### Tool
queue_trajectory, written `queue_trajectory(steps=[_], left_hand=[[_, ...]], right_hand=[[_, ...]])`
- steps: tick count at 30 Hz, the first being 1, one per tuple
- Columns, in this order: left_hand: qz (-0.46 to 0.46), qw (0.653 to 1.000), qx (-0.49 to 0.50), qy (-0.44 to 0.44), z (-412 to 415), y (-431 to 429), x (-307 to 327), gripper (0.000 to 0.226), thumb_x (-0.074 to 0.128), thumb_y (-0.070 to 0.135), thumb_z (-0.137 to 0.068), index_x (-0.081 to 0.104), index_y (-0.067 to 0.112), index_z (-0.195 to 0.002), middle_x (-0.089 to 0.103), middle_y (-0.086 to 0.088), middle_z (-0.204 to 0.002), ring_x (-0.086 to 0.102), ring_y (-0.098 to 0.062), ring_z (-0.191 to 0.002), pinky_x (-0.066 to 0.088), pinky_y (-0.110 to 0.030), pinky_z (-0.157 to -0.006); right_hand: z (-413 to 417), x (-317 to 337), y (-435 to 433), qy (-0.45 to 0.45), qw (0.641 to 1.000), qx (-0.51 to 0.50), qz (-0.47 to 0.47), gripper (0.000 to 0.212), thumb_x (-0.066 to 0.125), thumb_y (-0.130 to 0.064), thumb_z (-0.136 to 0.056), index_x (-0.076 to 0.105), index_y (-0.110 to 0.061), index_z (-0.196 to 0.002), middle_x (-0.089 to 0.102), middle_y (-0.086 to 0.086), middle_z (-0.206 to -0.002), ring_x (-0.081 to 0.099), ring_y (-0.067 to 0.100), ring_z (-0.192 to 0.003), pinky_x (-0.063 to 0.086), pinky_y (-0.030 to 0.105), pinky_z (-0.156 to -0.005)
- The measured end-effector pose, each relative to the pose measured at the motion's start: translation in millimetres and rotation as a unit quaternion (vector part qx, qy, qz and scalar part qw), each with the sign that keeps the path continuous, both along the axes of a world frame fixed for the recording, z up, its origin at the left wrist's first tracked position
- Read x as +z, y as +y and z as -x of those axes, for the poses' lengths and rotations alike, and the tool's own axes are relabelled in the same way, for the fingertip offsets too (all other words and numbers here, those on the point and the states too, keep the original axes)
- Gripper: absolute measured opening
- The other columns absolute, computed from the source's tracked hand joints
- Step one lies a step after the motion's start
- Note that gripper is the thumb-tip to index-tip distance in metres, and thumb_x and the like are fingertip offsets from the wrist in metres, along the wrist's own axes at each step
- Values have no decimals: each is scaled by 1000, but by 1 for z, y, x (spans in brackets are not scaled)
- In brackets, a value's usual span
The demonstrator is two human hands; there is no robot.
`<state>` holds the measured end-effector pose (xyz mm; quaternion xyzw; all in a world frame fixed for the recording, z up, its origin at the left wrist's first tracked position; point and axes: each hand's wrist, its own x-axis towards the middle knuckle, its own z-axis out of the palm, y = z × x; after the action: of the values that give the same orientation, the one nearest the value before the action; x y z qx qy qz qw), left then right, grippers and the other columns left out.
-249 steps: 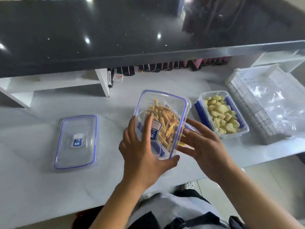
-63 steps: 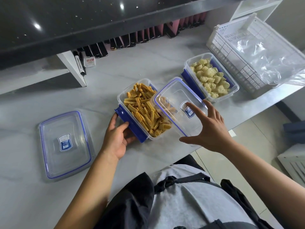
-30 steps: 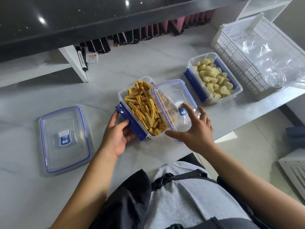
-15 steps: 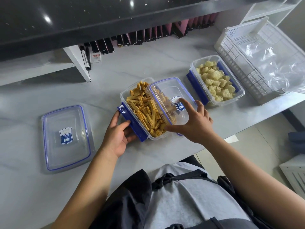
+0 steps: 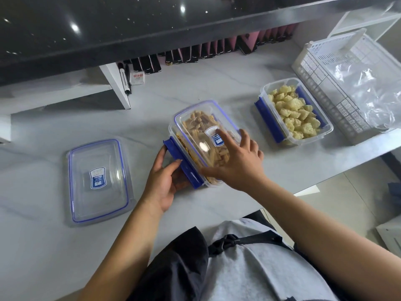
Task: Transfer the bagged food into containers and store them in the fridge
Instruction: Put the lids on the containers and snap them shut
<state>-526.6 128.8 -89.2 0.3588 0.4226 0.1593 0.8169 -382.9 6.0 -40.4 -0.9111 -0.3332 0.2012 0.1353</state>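
While we look down from head view, container (image 5: pixel 171 129) of yellow strips (image 5: pixel 195 123) sits on desk (image 5: pixel 65 118), clear lid (image 5: pixel 200 114) laid on top. Our right grip (image 5: pixel 238 164) open, fingers spread flat on clear lid. Our left grip (image 5: pixel 165 181) pinches blue side clasp (image 5: pixel 184 168) between thumb and fingers. To right, second container (image 5: pixel 326 131) of pale chunks (image 5: pixel 293 111) stands uncovered, near white basket (image 5: pixel 321 79) with plastic bags (image 5: pixel 364 88). At left, spare lid (image 5: pixel 97 181) lies flat, well apart.
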Motion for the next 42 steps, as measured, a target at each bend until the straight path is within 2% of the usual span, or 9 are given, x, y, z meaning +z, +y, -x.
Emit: queue_trajectory(steps=[4,10,19,24,27,32,34,38,42], left_hand=[[-6,1000,-20,-2,3,-1,2,60,53,10,-99,40,48,-144,71,-12,-120,72,-30,-100,57,-55,-86],[-8,1000,-6,-4,3,-5,1,60,52,7,-99,40,45,-145,73,-12,-116,74,-25,-89,59,-42,-63],[-39,999,-17,11,1,-5,4,60,53,9,-99,39,45,-145,73,-10,-117,73,-30,-96,60,-45,-66],[-83,996,-5,44,5,4,9,55,60,11,-96,48,39,-142,75,-7,-111,73,-27,-95,57,-36,-59],[-126,990,4,70,4,7,10,53,65,12,-93,53,35,-140,76,-7,-104,73,-25,-91,58,-35,-60],[-214,968,-37,125,0,-1,10,73,80,24,-80,46,40,-143,70,1,-117,69,-16,-105,60,-43,-87],[-236,962,-39,130,-1,-2,10,74,80,21,-82,45,39,-145,71,2,-111,69,-14,-100,61,-40,-84],[-259,955,-54,137,-5,-2,18,71,75,15,-87,43,35,-147,67,9,-100,67,-8,-94,57,-19,-67],[-233,962,-48,130,-6,-2,21,70,73,14,-88,43,39,-145,68,7,-102,68,-11,-97,59,-28,-73]], right_hand=[[3,-4,3,-27,998,18,59,110,57,-90,-56,9,-55,-148,3,10,-164,14,41,-145,20,56,-114],[27,-6,-17,-86,991,48,89,116,51,-95,-54,3,-51,-151,1,15,-164,19,44,-143,26,54,-111],[18,-3,1,-90,986,65,128,113,40,-98,-59,1,-48,-152,7,16,-162,27,45,-138,34,52,-106],[13,12,-16,-77,984,126,100,94,44,-86,-76,14,-42,-153,27,10,-154,51,40,-120,47,43,-94],[20,13,-15,-96,976,154,120,89,39,-80,-83,11,-37,-155,24,16,-157,57,41,-116,47,42,-94],[25,13,-12,-106,974,150,134,89,40,-76,-86,10,-31,-156,16,23,-160,58,44,-115,49,41,-91],[26,15,-12,-106,974,151,130,89,41,-74,-87,11,-29,-157,16,24,-160,59,44,-113,49,40,-89],[23,17,-12,-113,971,157,143,84,40,-73,-88,12,-31,-156,21,23,-158,62,42,-108,51,39,-85],[4,20,-16,-56,987,137,67,63,50,-59,-92,30,-43,-150,40,7,-150,64,35,-106,52,38,-84]])
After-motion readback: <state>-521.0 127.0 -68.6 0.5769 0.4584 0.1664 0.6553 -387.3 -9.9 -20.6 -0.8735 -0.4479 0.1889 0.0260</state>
